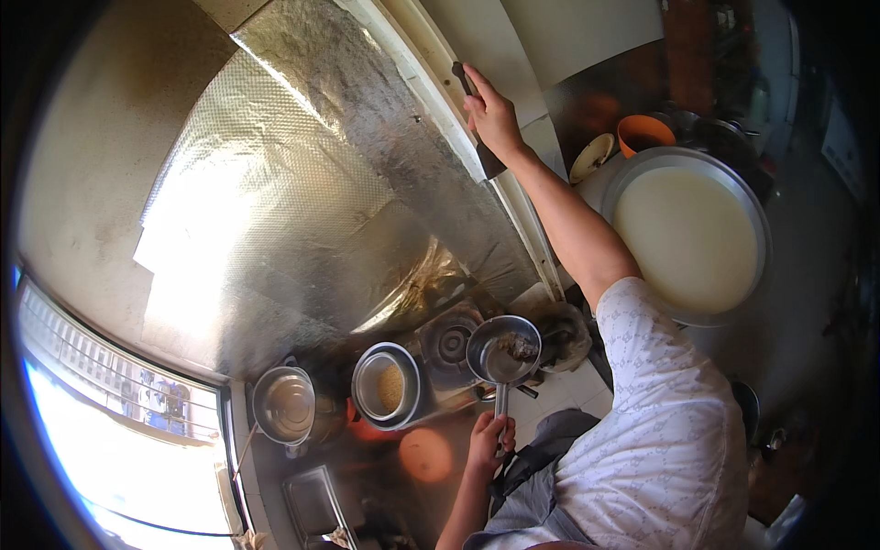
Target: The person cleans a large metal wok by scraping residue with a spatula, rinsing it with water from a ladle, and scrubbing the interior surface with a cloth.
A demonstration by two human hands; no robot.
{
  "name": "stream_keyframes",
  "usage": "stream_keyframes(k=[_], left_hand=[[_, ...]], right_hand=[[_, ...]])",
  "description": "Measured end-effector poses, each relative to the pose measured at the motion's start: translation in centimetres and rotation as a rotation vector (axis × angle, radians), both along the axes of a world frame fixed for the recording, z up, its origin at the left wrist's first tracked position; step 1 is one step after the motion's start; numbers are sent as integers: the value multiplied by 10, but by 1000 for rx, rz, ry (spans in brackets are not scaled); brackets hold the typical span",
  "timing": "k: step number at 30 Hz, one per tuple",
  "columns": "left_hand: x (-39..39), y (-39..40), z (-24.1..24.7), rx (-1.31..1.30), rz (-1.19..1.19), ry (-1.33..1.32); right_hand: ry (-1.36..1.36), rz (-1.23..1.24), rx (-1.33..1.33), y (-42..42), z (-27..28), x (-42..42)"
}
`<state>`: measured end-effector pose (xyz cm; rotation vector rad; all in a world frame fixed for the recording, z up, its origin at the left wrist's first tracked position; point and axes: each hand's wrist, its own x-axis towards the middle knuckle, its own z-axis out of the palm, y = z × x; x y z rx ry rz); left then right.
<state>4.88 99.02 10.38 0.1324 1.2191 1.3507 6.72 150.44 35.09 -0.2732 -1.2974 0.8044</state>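
Note:
My left hand (pixel 491 434) is closed around the handle of a small metal pan (pixel 505 375). A dark brown clump (pixel 519 347) sits on one side of the pan's inside. The pan is beside the burner of a gas stove (pixel 451 342). Raised along the wall's edge strip, my right hand (pixel 496 118) has its fingers around a dark-handled utensil (pixel 489 163) with a flat, wide blade, perhaps a turner. The palm and wrist hide the middle of this utensil.
Foil sheeting (pixel 309 172) lines the wall. A wide metal basin (pixel 762 227) of pale liquid stands right, near an orange bowl (pixel 645 134). Left of the stove are nested pots (pixel 414 381) with yellowish grains, a lidded pot (pixel 283 405) and a rectangular metal tray (pixel 313 505).

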Motion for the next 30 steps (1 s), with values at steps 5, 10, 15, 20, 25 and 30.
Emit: stream_keyframes(k=[5, 10, 15, 20, 25, 30], left_hand=[[0, 9, 10, -40, 28, 29], [-12, 14, 8, -15, 7, 24], [-17, 22, 8, -9, -5, 11], [-19, 24, 6, -2, -16, -1], [-20, 27, 8, -3, -42, 51], [-21, 22, 9, -15, -62, 15]], right_hand=[[-151, -416, 223, 24, -20, -15], [-118, -473, 253, 23, -20, -29], [-218, -517, 184, 14, -19, -31], [-190, -569, 243, 15, -23, -30], [-222, -480, 176, 10, -25, -26], [-443, -555, 121, 2, -59, -23]])
